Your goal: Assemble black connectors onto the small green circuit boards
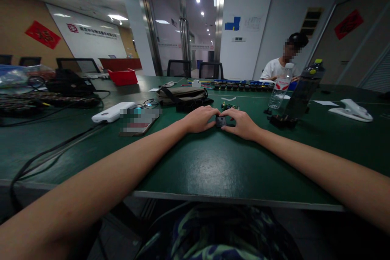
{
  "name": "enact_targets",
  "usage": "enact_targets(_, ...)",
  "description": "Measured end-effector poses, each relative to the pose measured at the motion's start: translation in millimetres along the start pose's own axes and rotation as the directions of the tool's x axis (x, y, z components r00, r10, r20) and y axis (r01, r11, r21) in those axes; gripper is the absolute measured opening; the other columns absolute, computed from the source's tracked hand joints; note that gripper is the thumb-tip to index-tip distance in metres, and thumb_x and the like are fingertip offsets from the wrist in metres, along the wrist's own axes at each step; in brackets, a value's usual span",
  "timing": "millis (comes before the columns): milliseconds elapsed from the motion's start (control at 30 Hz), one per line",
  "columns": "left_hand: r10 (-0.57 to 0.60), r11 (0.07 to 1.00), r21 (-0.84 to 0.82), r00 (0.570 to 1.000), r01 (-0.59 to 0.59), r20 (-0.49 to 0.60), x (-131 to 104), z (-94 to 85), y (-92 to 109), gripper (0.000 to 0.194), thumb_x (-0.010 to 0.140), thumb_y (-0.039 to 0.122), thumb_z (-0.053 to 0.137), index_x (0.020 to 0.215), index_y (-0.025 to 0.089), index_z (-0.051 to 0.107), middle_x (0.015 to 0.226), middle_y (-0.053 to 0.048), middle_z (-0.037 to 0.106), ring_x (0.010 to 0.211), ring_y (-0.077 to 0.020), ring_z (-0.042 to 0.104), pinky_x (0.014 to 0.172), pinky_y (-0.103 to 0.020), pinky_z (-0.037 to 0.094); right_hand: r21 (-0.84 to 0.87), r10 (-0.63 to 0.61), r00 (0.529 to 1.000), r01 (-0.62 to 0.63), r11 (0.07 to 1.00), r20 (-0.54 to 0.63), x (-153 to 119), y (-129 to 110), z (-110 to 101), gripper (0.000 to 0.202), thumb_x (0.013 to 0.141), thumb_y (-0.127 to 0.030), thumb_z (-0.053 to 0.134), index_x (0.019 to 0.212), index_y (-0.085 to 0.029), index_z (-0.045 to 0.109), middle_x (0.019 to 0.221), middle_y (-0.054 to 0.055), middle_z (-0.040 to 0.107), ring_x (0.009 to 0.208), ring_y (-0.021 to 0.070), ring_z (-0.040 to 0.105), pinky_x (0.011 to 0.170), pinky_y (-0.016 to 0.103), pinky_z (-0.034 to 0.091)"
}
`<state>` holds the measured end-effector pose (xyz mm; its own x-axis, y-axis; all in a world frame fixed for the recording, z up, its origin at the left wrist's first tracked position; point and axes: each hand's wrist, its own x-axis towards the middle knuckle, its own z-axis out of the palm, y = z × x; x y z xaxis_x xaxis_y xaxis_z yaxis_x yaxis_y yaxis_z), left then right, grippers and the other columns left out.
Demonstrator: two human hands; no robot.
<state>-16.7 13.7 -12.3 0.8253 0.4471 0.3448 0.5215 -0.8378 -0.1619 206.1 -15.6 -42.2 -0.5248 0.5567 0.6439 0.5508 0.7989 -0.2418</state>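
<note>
Both hands meet at a small grey block-like part with dark holes on its near face, low over the green table. My left hand grips its left side, with thumb and fingers curved in. From the right, my right hand pinches the same part between thumb and fingertips. Whether it rests on the table I cannot tell. Just behind the hands lies a small cluster of green and yellowish pieces, partly hidden by my right fingers.
A grey-brown pouch, a phone-like slab and a white power bank with cables lie left. A clear bottle, a dark bottle and a white device stand right. A person sits across the table.
</note>
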Motion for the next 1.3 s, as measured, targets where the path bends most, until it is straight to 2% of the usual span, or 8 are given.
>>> enact_targets(467, -0.064, 0.998, 0.024, 0.998, 0.064, 0.015, -0.3, -7.5, 2.4, 0.030, 0.086, 0.028, 0.056, 0.114, 0.017, 0.059, 0.107, -0.010, 0.070, 0.098, -0.0252, 0.066, 0.086, -0.037, 0.049, -0.038, 0.011, 0.998, -0.013, 0.999, -0.059, 1.0, -2.8, -3.9, 0.033, 0.078, -0.023, 0.071, 0.110, -0.020, 0.067, 0.108, 0.009, 0.072, 0.096, 0.0239, 0.067, 0.084, 0.039, 0.055)
enact_targets(700, -0.068, 0.996, 0.065, 0.997, 0.066, 0.042, 0.9, -8.6, 2.7, 0.031, 0.085, 0.027, 0.055, 0.114, 0.017, 0.059, 0.105, -0.010, 0.070, 0.097, -0.0255, 0.066, 0.085, -0.036, 0.048, -0.056, -0.009, 0.998, 0.006, 0.998, -0.065, 1.2, -5.6, -6.2, 0.033, 0.079, -0.025, 0.069, 0.111, -0.017, 0.065, 0.098, 0.008, 0.071, 0.086, 0.0216, 0.066, 0.078, 0.036, 0.054)
enact_targets(867, -0.032, 0.999, 0.031, 0.999, 0.032, 0.011, 0.2, -6.5, 1.7, 0.036, 0.084, 0.030, 0.057, 0.118, 0.016, 0.057, 0.111, -0.012, 0.068, 0.102, -0.0263, 0.064, 0.087, -0.037, 0.047, -0.068, 0.004, 0.999, -0.007, 0.998, -0.044, 1.1, -6.7, -7.4, 0.034, 0.079, -0.027, 0.069, 0.112, -0.020, 0.064, 0.084, 0.003, 0.069, 0.075, 0.0190, 0.064, 0.074, 0.032, 0.051)
enact_targets(1033, 0.034, 0.999, 0.011, 0.999, -0.034, -0.026, 0.8, -7.4, 4.2, 0.047, 0.087, 0.044, 0.060, 0.123, 0.015, 0.053, 0.117, -0.013, 0.065, 0.107, -0.0269, 0.061, 0.090, -0.037, 0.044, -0.044, 0.038, 0.999, -0.039, 0.998, -0.015, -0.5, -6.0, -7.5, 0.037, 0.081, -0.027, 0.069, 0.117, -0.021, 0.061, 0.066, -0.004, 0.062, 0.060, 0.0153, 0.060, 0.066, 0.027, 0.047)
enact_targets(1133, 0.050, 0.999, 0.024, 0.999, -0.049, -0.020, 1.7, -8.2, 5.3, 0.050, 0.090, 0.054, 0.055, 0.121, 0.015, 0.054, 0.114, -0.013, 0.065, 0.105, -0.0266, 0.060, 0.089, -0.037, 0.043, -0.035, 0.035, 0.999, -0.035, 0.999, 0.001, -1.3, -5.5, -7.7, 0.039, 0.082, -0.028, 0.069, 0.119, -0.022, 0.060, 0.064, -0.006, 0.061, 0.056, 0.0144, 0.058, 0.064, 0.026, 0.046)
enact_targets(1300, 0.072, 0.996, 0.061, 0.997, -0.071, -0.022, 1.9, -7.3, 3.2, 0.051, 0.093, 0.058, 0.052, 0.119, 0.015, 0.056, 0.110, -0.013, 0.065, 0.102, -0.0265, 0.060, 0.087, -0.036, 0.042, -0.039, 0.035, 0.999, -0.035, 0.999, 0.000, -1.7, -4.4, -7.7, 0.037, 0.081, -0.029, 0.070, 0.117, -0.022, 0.061, 0.063, -0.006, 0.061, 0.056, 0.0140, 0.058, 0.063, 0.026, 0.045)
